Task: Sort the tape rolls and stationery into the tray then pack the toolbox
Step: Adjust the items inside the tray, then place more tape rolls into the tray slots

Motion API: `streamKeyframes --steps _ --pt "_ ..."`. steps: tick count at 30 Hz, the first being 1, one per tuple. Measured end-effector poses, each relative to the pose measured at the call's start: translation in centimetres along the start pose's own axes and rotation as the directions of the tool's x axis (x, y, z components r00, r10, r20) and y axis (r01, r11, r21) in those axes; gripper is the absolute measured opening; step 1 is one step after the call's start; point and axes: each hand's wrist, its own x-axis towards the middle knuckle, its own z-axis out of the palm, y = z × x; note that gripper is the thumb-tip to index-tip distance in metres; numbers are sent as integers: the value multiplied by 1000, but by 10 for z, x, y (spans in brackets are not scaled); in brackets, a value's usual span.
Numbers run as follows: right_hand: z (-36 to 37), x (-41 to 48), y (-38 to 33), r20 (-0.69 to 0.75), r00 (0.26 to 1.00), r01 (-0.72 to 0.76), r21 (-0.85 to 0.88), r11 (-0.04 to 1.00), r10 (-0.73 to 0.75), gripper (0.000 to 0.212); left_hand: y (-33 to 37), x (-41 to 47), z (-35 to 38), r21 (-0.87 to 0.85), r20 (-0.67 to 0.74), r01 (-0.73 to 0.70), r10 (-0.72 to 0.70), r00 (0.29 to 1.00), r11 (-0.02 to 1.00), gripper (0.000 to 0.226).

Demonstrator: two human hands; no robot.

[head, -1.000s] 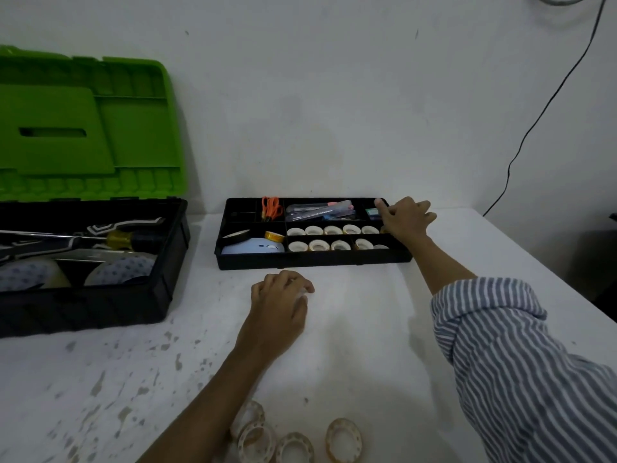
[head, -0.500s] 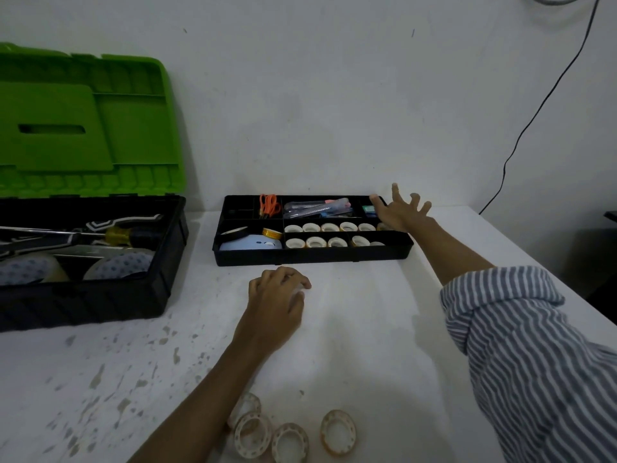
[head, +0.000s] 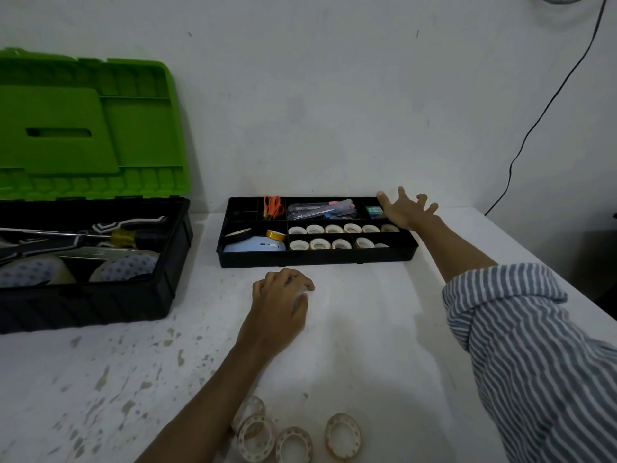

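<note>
A black divided tray [head: 317, 260] stands at the back of the white table. Two of its front compartments hold several small tape rolls [head: 334, 228]. Orange scissors [head: 273, 206] and a bunch of pens and cutters [head: 320, 208] lie in the back compartments. My right hand [head: 405, 208] hovers over the tray's far right corner, fingers spread, holding nothing. My left hand [head: 278, 309] rests on the table just in front of the tray with its fingers curled; anything under it is hidden. Several loose clear tape rolls [head: 343, 436] lie near the front edge by my left forearm.
The open toolbox [head: 83, 305] sits at the left, its green lid [head: 83, 128] upright against the wall, with a screwdriver and large tape rolls inside. A black cable [head: 534, 128] hangs down the wall at the right. The table's right edge runs behind my striped sleeve [head: 534, 345].
My right hand lifted from the tray's right end and spread its fingers. The left hand stayed put on the table.
</note>
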Motion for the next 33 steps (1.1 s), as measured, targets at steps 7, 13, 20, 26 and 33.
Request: streamKeyframes --steps 7,13,20,26,33 --pt "7 6 0 -121 992 26 -1 1000 -26 66 -1 0 1 10 1 0 0 1000 1000 33" --pt "7 -4 -2 -19 1000 18 0 1000 -18 67 -4 2 3 21 -5 -4 4 1000 1000 31" --pt "36 -44 2 -531 834 280 178 943 -147 30 -3 0 1 10 -4 -27 27 1000 1000 29" --pt "81 -141 21 -246 857 514 440 736 -452 20 1 -3 -3 45 2 -45 45 999 998 24" --pt "66 -221 34 177 692 569 462 680 -700 9 5 -12 -11 45 58 -80 77 995 996 39"
